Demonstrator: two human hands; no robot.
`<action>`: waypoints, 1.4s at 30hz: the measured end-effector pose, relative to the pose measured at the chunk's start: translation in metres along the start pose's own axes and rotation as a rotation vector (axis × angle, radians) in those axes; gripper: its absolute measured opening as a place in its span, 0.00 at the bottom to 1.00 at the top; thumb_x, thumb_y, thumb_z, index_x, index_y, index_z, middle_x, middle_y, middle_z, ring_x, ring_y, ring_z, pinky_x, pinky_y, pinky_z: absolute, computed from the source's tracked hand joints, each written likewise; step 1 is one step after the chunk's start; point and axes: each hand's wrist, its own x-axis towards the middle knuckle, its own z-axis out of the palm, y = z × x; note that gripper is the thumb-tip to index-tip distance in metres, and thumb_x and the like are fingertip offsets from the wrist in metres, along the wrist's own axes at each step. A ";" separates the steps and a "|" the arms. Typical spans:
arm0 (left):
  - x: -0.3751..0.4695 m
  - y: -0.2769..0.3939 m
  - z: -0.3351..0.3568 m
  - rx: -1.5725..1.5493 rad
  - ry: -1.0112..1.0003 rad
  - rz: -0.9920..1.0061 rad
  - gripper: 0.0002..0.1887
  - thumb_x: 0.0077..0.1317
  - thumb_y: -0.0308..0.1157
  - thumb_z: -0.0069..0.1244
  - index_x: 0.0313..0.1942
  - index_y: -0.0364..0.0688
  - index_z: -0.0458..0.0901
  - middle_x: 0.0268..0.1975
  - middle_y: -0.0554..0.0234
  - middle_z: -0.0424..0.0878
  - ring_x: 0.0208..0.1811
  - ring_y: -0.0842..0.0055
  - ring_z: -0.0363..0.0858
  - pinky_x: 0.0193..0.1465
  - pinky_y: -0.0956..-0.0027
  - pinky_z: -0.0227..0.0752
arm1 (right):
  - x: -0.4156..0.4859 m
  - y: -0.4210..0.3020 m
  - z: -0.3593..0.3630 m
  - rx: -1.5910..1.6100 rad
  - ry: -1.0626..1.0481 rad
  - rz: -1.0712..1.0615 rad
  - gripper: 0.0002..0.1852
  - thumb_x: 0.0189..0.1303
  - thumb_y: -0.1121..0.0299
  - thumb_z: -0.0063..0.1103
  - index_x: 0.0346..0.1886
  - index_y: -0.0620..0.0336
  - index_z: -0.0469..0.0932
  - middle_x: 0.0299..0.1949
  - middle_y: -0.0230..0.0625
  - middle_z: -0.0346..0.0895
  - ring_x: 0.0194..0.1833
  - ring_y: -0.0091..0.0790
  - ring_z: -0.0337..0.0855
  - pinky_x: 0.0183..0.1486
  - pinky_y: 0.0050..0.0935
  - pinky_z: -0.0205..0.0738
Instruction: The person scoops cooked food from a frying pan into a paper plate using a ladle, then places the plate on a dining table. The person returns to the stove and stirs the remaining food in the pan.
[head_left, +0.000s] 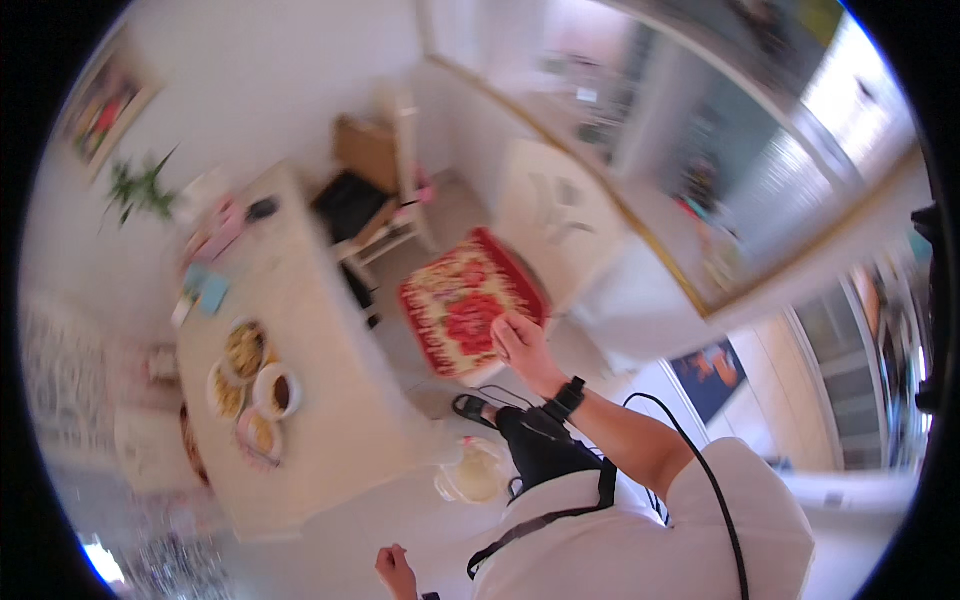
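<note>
My right hand (519, 343), with a black band on its wrist, is raised over the near edge of a red and cream floral seat cushion (469, 311) on a chair; its fingers are curled, and whether it touches the cushion or holds anything is unclear. Low in the view, my left hand (395, 566) hangs with curled fingers over the floor, and nothing shows in it. On the white table (330, 450) at the left, bowls of food (246, 351) stand close together, beside a white bowl with dark contents (279, 393).
A pink box (223, 229) and light-blue items (213, 292) lie farther along the table. Behind it stands a chair with a black item (351, 204) and a brown box. A plastic bag (474, 471) rests on the floor near my foot. A gold-edged counter borders the right.
</note>
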 end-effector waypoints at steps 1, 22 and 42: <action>0.019 0.014 0.015 -0.001 -0.053 0.114 0.13 0.74 0.38 0.47 0.45 0.37 0.82 0.32 0.59 0.84 0.33 0.66 0.79 0.38 0.63 0.72 | -0.039 -0.021 -0.034 0.052 0.121 0.021 0.15 0.79 0.61 0.47 0.32 0.56 0.69 0.23 0.19 0.61 0.25 0.15 0.60 0.26 0.20 0.54; -0.352 0.579 0.553 -0.005 -1.667 0.659 0.18 0.81 0.43 0.37 0.47 0.38 0.77 0.41 0.61 0.80 0.41 0.79 0.78 0.46 0.72 0.72 | -0.482 -0.229 -0.539 -0.106 1.223 -0.433 0.12 0.79 0.64 0.38 0.38 0.58 0.69 0.24 0.25 0.63 0.24 0.17 0.60 0.27 0.20 0.58; -0.585 0.918 1.014 0.321 -1.996 0.755 0.19 0.79 0.42 0.41 0.39 0.36 0.79 0.35 0.63 0.80 0.38 0.78 0.77 0.43 0.71 0.69 | -0.662 -0.306 -1.014 -0.293 2.288 -0.040 0.14 0.71 0.65 0.51 0.34 0.63 0.81 0.31 0.44 0.82 0.36 0.46 0.83 0.40 0.40 0.75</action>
